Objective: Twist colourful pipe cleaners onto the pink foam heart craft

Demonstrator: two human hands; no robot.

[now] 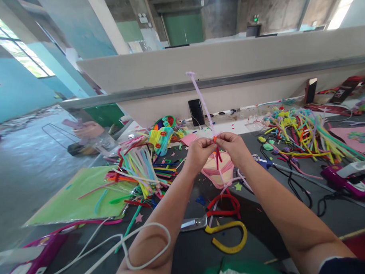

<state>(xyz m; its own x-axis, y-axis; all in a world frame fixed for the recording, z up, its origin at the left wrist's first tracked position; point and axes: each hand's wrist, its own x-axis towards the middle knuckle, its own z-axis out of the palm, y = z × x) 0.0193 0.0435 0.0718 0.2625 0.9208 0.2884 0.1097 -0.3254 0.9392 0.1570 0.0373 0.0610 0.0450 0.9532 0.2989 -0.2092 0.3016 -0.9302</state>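
Observation:
Pinched between the fingertips of my left hand (200,153) and my right hand (235,149) are fuzzy pipe cleaners, held up over the table. The long lilac pipe cleaner (202,101) rises from the pinch toward the partition. An orange piece (214,139) wraps it between my fingers, and dark red ends (218,158) hang below. Both hands are closed, nearly touching. Beneath them lies a flat pink and cream striped piece (218,172). Nearer me rest scissors (227,236) with one red and one yellow handle, their blades partly behind my left forearm.
At left, a pipe cleaner bundle (141,165) lies beside a green sheet (75,195). A loose pipe cleaner heap (308,133) covers the right. A phone (196,112) leans against the partition (233,63). Magenta tools (345,180) with cords sit at both sides; a white cable (106,252) crosses my left forearm.

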